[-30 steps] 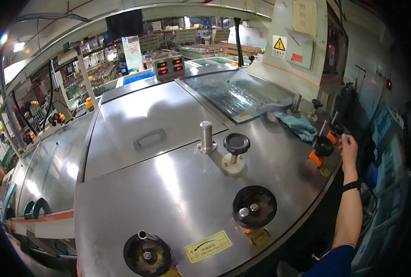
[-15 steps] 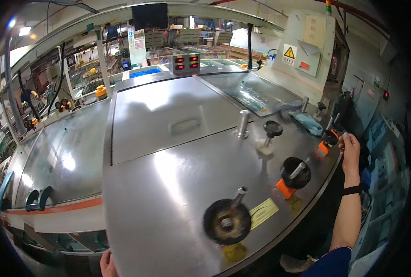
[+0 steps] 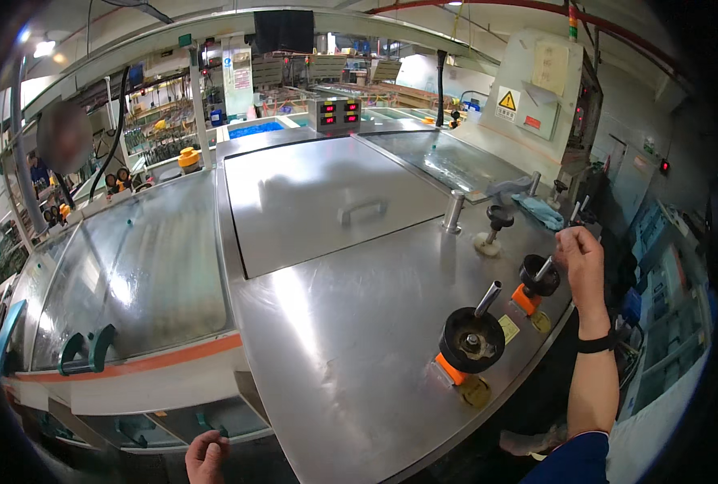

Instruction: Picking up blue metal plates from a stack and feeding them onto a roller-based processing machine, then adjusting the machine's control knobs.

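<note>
My right hand [image 3: 581, 256] is raised at the right edge of a stainless steel machine top [image 3: 351, 339]. Its fingers are closed around a thin metal crank handle [image 3: 573, 212] that sticks up above them. Just left of the hand stands a black handwheel [image 3: 539, 280] on an orange base. A larger black handwheel [image 3: 471, 340] sits nearer to me. There is a black band on my right wrist. My left hand [image 3: 206, 456] hangs low at the bottom edge, below the machine's front, with fingers loosely curled, touching nothing I can see.
A small black knob on a white base [image 3: 494, 221] and a steel post [image 3: 453, 211] stand behind the handwheels. A blue cloth [image 3: 539, 210] lies at the right. A hinged lid with a handle [image 3: 361, 211] and glass covers [image 3: 125, 274] fill the top.
The view has swung so the handwheels now sit further right. My left hand has come up into view at the bottom edge. My right hand stays at the same handle.
</note>
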A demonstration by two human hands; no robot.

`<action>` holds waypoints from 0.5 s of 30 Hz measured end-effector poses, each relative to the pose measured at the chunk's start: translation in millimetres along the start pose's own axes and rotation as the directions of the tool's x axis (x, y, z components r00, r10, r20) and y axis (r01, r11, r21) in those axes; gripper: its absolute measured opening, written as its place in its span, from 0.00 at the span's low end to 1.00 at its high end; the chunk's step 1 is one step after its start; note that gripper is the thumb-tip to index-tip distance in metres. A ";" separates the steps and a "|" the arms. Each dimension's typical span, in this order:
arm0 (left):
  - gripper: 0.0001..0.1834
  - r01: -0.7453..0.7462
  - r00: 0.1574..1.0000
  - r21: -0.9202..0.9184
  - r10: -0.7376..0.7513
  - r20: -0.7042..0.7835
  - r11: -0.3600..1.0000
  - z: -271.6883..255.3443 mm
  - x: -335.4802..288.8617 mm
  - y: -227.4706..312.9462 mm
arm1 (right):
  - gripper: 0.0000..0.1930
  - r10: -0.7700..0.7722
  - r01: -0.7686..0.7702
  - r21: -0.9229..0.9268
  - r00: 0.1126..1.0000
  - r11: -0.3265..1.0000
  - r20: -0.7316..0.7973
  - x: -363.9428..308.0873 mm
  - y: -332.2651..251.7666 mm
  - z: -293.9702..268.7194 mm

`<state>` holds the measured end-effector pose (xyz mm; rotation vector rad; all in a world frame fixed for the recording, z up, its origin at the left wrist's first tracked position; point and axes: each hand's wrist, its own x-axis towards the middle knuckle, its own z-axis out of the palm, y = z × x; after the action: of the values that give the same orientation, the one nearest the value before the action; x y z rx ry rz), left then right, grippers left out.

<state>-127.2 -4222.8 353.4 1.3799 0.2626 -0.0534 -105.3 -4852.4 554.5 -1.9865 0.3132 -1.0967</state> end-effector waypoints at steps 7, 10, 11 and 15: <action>0.13 -0.276 0.951 0.101 0.257 0.172 0.956 56.6 -13.6 32.6 | 0.10 -0.069 0.118 -0.261 0.979 0.958 0.191 24.5 34.0 7.4; 0.12 -0.401 0.905 0.143 0.368 0.212 0.905 87.4 -28.5 49.5 | 0.11 0.209 -0.300 0.186 0.895 0.936 0.394 9.3 -0.9 33.4; 0.12 -0.496 0.841 0.133 0.437 0.318 0.858 99.7 -34.4 59.5 | 0.11 0.163 -0.263 0.200 0.897 0.944 0.411 9.2 3.2 40.4; 0.13 -0.719 0.609 0.148 0.513 0.605 0.679 133.4 -45.2 75.6 | 0.13 0.134 -0.198 0.140 0.919 0.970 0.370 36.2 29.4 60.0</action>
<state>-136.2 -4343.4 458.0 1.7206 -0.7611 0.1245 -31.7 -4858.4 536.6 -1.9163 0.1793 -0.6139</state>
